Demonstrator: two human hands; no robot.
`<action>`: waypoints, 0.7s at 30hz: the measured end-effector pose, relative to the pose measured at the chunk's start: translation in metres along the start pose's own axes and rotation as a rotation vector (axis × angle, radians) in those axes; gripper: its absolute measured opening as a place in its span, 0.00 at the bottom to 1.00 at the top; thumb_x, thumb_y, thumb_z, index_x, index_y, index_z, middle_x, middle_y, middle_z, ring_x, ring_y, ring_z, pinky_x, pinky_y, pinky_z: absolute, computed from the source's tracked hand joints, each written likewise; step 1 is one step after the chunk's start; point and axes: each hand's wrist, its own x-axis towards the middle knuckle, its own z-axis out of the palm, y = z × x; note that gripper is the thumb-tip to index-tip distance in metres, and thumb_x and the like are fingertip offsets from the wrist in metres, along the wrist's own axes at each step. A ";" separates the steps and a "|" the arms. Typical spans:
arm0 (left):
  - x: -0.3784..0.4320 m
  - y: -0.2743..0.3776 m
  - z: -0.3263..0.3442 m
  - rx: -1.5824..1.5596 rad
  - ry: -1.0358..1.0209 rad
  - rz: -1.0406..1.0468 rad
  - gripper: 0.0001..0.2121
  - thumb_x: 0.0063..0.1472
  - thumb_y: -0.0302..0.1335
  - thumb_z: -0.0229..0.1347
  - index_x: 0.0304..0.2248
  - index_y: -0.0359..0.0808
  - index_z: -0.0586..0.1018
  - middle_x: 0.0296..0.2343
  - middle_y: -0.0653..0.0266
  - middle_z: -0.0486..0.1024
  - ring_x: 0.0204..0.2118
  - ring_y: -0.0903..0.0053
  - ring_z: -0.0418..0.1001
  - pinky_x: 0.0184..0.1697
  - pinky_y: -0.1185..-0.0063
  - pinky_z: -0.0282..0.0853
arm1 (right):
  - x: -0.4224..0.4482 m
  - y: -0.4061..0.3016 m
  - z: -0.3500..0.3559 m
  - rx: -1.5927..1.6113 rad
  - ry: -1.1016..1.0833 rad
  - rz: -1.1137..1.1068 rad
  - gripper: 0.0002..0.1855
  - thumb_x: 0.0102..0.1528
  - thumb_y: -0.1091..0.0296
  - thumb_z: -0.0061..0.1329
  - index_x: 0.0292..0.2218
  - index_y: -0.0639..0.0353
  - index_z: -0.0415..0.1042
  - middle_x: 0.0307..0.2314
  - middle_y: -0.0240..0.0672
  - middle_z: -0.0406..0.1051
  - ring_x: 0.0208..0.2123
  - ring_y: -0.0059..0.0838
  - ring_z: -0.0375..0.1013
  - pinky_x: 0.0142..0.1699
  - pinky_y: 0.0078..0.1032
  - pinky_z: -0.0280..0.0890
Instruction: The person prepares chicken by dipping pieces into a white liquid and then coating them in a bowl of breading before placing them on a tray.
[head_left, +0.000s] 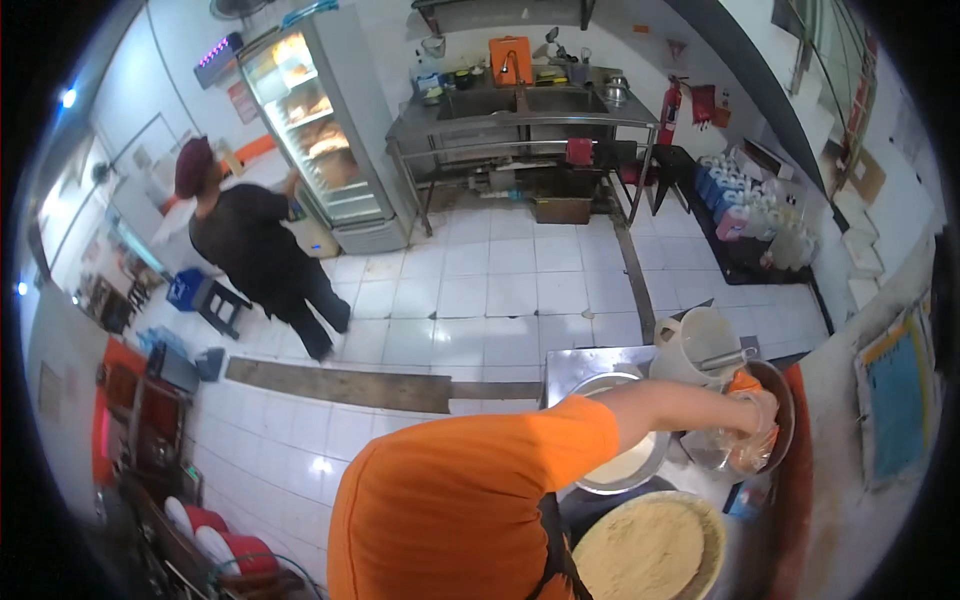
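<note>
My left hand (759, 414) reaches to the right and is closed around a crumpled clear-and-orange plastic bag (752, 452). Its fingertips are hidden. Behind the bag curves the rim of a dark metal bowl (784, 409). A whisk (726, 360) lies by a whitish plastic jug (694, 341) just beyond my forearm. Under the arm is a metal bowl (660, 457) of pale, creamy mixture (626, 461). Nearer, a wide round tub holds a yellowish crumbly powder (641, 547). My right hand is out of view.
A co-worker in dark clothes (251, 232) stands beside a glass-door refrigerator (319, 135). At the back is a steel double sink (525, 105). Several bottles (731, 191) stand on a black mat (742, 262). A stool (221, 304) and red-and-white containers (225, 536) are at left.
</note>
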 end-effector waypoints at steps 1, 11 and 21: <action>-0.004 -0.007 0.001 0.012 -0.002 -0.026 0.18 0.55 0.24 0.55 0.47 0.37 0.79 0.42 0.52 0.79 0.45 0.64 0.79 0.48 0.71 0.74 | 0.005 -0.011 0.006 0.021 -0.034 -0.020 0.22 0.55 0.57 0.57 0.46 0.64 0.76 0.43 0.45 0.77 0.45 0.42 0.75 0.53 0.35 0.68; 0.025 -0.019 -0.001 0.035 -0.029 -0.041 0.17 0.49 0.28 0.60 0.41 0.37 0.83 0.38 0.54 0.81 0.41 0.64 0.80 0.42 0.69 0.75 | 0.026 -0.049 0.012 0.078 -0.165 -0.025 0.22 0.55 0.57 0.57 0.46 0.64 0.76 0.42 0.44 0.77 0.45 0.41 0.75 0.53 0.35 0.68; 0.053 -0.026 -0.028 0.074 0.107 -0.052 0.16 0.42 0.32 0.66 0.35 0.38 0.86 0.33 0.55 0.83 0.36 0.64 0.82 0.36 0.66 0.77 | 0.022 -0.060 0.000 0.162 -0.203 0.007 0.22 0.55 0.57 0.57 0.46 0.64 0.76 0.41 0.44 0.76 0.44 0.41 0.75 0.52 0.35 0.69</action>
